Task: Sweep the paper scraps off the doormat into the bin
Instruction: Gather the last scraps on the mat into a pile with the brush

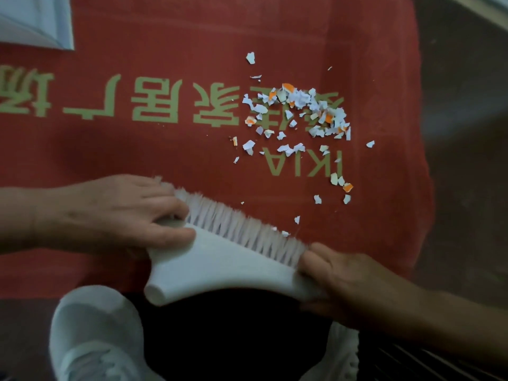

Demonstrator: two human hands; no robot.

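Both hands are on the white plastic hand brush (220, 262), low in the centre of the frame. The left hand (118, 213) curls its fingers and thumb round the brush's left end, and the right hand (349, 281) wraps tight round the right end. The white bristles (242, 226) point up the frame towards the torn white and orange paper scraps (302, 111). These lie heaped right of centre on the red doormat with pale green lettering (137, 160), and a few strays lie just beside the bristles. A white shoe (93, 334) sits at the bottom left. A pale folded shape (35, 20) fills the upper left corner; what it is, I can't tell.
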